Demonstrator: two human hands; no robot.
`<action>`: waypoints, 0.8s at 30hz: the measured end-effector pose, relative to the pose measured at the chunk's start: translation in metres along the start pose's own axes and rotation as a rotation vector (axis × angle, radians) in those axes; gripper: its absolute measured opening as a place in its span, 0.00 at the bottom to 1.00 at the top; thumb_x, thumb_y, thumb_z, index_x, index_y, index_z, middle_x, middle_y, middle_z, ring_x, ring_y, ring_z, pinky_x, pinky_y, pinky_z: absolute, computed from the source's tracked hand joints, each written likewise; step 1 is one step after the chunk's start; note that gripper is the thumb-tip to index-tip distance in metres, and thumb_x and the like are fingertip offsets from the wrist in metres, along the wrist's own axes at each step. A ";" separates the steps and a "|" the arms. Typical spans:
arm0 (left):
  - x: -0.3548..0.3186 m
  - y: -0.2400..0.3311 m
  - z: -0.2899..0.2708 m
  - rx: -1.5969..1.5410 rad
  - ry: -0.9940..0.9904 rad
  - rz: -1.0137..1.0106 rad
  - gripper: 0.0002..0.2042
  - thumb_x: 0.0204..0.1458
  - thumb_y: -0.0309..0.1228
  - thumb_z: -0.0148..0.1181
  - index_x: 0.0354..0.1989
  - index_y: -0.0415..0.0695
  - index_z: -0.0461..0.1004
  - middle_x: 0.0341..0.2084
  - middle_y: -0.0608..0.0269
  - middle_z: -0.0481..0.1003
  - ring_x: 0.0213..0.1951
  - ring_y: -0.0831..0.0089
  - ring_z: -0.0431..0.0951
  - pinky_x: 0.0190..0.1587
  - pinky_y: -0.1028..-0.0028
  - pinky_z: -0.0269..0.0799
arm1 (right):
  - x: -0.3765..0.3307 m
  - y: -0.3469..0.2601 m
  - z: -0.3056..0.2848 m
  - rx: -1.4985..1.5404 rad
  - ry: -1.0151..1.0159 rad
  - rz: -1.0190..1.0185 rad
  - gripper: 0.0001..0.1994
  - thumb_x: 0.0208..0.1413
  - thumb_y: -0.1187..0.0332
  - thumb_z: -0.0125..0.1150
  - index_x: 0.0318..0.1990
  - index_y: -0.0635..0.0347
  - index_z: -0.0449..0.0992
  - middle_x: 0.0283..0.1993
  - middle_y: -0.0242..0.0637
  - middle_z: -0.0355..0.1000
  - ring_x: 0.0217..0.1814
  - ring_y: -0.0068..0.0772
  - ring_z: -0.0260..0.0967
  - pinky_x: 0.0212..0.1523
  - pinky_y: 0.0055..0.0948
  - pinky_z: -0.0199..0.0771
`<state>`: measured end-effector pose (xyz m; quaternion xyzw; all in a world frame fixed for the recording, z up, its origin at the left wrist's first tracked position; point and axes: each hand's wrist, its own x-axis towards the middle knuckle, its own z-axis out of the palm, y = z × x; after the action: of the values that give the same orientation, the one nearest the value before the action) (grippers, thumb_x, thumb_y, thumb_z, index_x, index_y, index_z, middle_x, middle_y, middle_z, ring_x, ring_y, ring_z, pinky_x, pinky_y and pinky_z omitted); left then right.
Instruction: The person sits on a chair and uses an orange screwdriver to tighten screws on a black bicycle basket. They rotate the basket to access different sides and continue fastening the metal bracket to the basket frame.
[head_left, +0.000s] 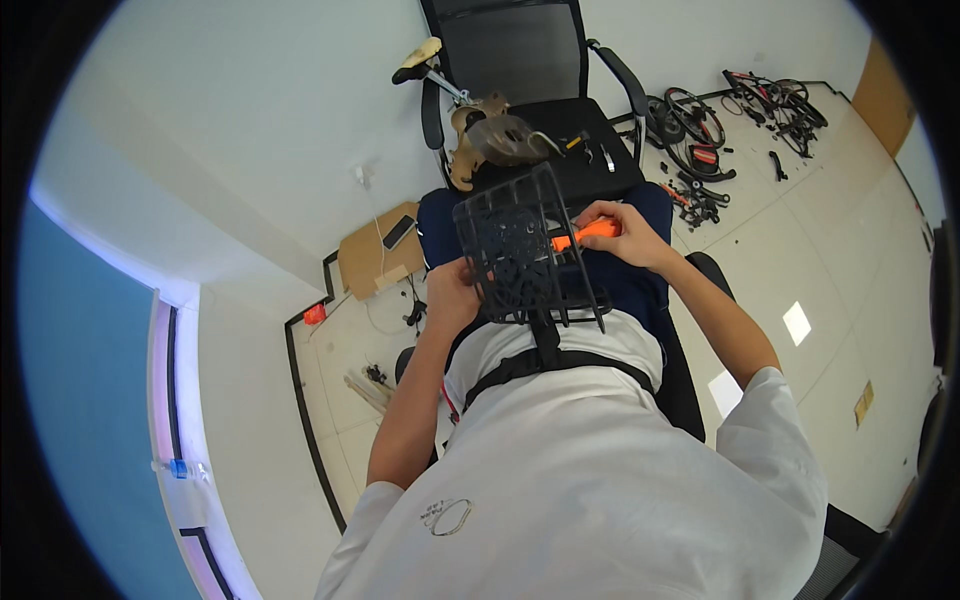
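Gripping an orange tool (600, 229) in right fingers (602, 209), clasping a black basket (521, 245) with left fingers (464, 277).

The black chair seat (565, 113) bears 1 brown plastic part (468, 150) and small tools (607, 158); the floor (800, 230) bears bicycle parts (700, 205).

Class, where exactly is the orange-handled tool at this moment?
In the head view, the orange-handled tool is just right of centre, above the middle, in the person's right hand, by the right side of the black basket.
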<state>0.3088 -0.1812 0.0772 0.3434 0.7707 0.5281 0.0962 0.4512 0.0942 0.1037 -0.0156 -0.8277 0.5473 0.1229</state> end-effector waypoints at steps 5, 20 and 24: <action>0.002 -0.016 0.002 0.062 0.048 0.038 0.08 0.49 0.28 0.66 0.32 0.35 0.79 0.22 0.58 0.80 0.24 0.79 0.76 0.29 0.75 0.71 | 0.000 0.013 -0.004 0.559 -0.057 0.408 0.11 0.57 0.68 0.51 0.45 0.60 0.69 0.31 0.35 0.70 0.21 0.21 0.62 0.20 0.21 0.62; -0.002 0.013 0.008 -0.021 0.333 -0.117 0.09 0.46 0.24 0.69 0.32 0.30 0.79 0.22 0.56 0.81 0.23 0.80 0.78 0.25 0.80 0.70 | 0.002 0.020 0.010 0.405 -0.092 0.381 0.11 0.63 0.60 0.56 0.36 0.57 0.71 0.25 0.26 0.66 0.20 0.12 0.56 0.19 0.14 0.56; -0.002 0.011 0.007 -0.031 0.347 -0.122 0.08 0.45 0.22 0.69 0.32 0.30 0.80 0.23 0.57 0.81 0.24 0.80 0.78 0.26 0.80 0.71 | 0.002 0.014 0.017 0.455 0.020 0.380 0.10 0.62 0.60 0.57 0.38 0.58 0.72 0.25 0.26 0.66 0.20 0.13 0.56 0.21 0.14 0.60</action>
<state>0.3187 -0.1752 0.0840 0.1983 0.7870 0.5842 -0.0011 0.4440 0.0851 0.0851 -0.1479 -0.6648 0.7317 0.0267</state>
